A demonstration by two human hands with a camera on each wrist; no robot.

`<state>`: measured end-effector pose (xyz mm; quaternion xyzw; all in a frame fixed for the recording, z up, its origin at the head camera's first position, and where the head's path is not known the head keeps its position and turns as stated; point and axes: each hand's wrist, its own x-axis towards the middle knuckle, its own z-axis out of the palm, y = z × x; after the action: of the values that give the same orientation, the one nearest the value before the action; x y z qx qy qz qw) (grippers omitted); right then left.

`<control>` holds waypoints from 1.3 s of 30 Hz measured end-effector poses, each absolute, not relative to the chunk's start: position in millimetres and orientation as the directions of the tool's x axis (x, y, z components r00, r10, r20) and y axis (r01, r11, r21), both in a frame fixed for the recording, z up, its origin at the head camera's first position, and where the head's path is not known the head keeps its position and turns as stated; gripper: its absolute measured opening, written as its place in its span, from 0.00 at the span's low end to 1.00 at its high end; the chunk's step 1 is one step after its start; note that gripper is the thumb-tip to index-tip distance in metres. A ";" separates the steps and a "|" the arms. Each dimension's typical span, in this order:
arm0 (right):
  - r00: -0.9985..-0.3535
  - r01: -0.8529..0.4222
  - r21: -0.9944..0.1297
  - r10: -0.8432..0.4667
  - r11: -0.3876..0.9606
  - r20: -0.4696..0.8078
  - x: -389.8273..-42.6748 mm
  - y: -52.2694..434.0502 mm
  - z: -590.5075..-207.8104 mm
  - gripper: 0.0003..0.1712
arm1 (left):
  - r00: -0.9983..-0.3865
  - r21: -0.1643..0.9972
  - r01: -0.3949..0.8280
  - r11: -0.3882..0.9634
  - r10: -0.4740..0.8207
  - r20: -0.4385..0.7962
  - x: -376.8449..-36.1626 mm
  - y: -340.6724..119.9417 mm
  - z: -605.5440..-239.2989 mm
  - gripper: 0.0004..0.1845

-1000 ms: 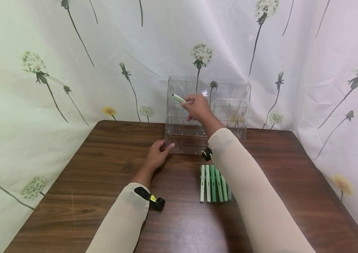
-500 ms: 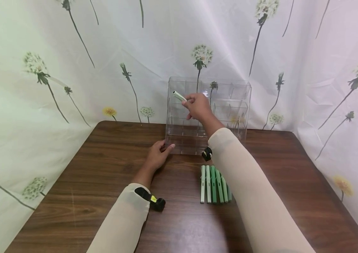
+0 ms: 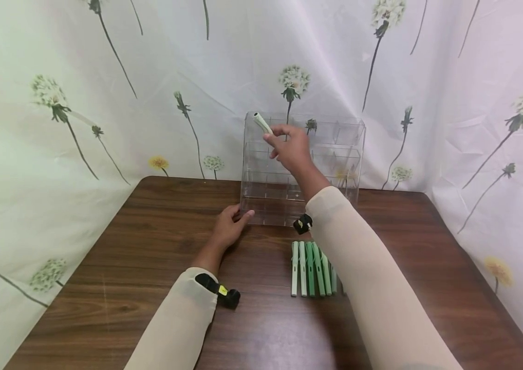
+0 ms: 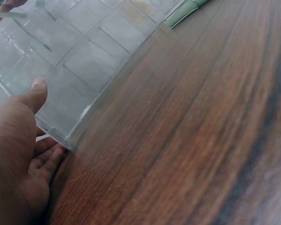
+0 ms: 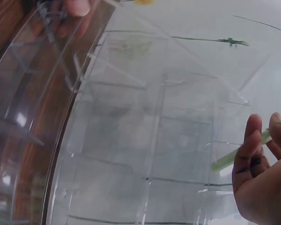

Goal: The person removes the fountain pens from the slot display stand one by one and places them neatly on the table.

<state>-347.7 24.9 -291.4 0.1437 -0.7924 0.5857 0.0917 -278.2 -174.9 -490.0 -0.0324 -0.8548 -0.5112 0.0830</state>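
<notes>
A clear tiered organizer point(image 3: 254, 177) with many compartments stands at the back of the table. My left hand point(image 3: 229, 226) grips its lower left corner; in the left wrist view the thumb point(image 4: 36, 93) lies across the front and the fingers go behind the edge. Up before the organizer's upper left part, my right hand point(image 3: 293, 148) pinches a pale green pen point(image 3: 262, 123), tilted with its upper end to the left. The right wrist view shows the same pen point(image 5: 227, 160) passing between thumb and fingers. Whether the pen touches a compartment cannot be told.
Several pens in shades of green point(image 3: 311, 270) lie side by side on the brown wooden table point(image 3: 261, 329), in front of the organizer. The right forearm partly hides the row. A white cloth backdrop point(image 3: 224, 67) with dandelion prints hangs behind the table.
My right hand has risen slightly with the pen, and the pen is now tilted more steeply. The left hand keeps its place on the organizer's corner.
</notes>
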 end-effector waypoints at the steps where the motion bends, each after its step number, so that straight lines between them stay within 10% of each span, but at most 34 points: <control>1: -0.938 -0.346 -0.901 -0.111 0.260 0.328 -346.7 25.2 -290.6 0.18 | -0.985 0.866 0.138 0.481 -0.029 0.173 -278.2 -174.9 -490.1 0.28; 22: -0.882 -0.469 -0.881 -0.089 0.065 0.463 -312.4 46.7 -286.8 0.11 | -0.988 0.872 0.118 0.475 -0.029 0.150 -277.4 -173.1 -486.9 0.29; 31: -0.869 -0.451 -0.888 -0.269 0.084 0.416 -296.8 57.0 -299.3 0.51 | -0.987 0.876 0.126 0.466 -0.026 0.156 -277.8 -174.2 -487.3 0.30; 39: -0.874 -0.439 -0.885 -0.305 0.156 0.379 -291.0 68.5 -311.5 0.46 | -0.987 0.879 0.125 0.460 -0.033 0.158 -278.0 -174.5 -488.8 0.29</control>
<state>-291.0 68.5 -311.5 0.2452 -0.7581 0.6017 0.0556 -278.0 -174.5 -488.8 -0.0273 -0.8510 -0.5188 0.0762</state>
